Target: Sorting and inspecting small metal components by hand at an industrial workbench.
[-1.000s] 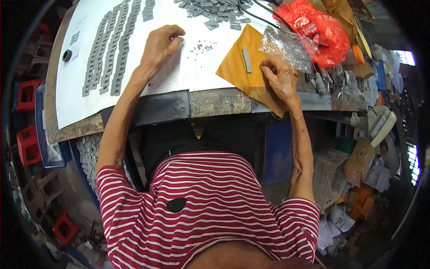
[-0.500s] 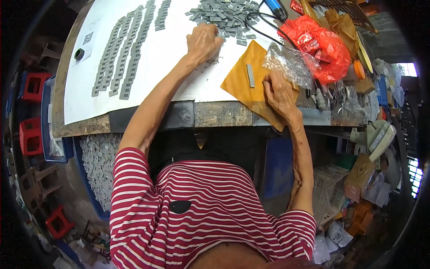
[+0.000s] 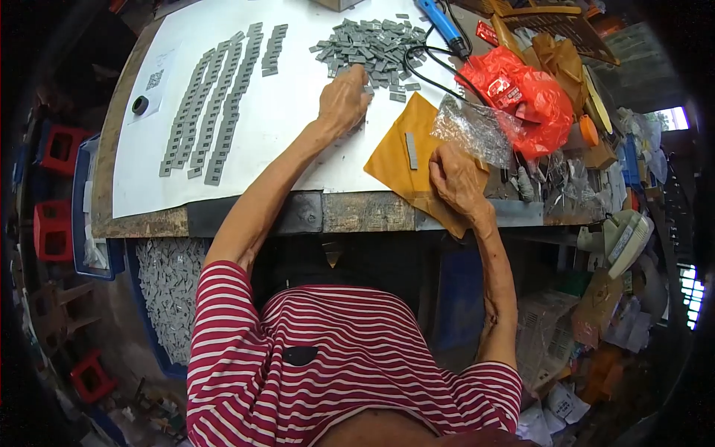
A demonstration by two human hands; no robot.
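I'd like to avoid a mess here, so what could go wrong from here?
The left hand is at the edge of the gray pile and might scatter it. The black cord loops beside that pile and could disturb it. The gray strip lies on the orange sheet near the right hand, so a nudge might shift it.

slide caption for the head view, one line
Left hand by a heap of grey pieces, right hand over an orange sheet bearing a grey strip.
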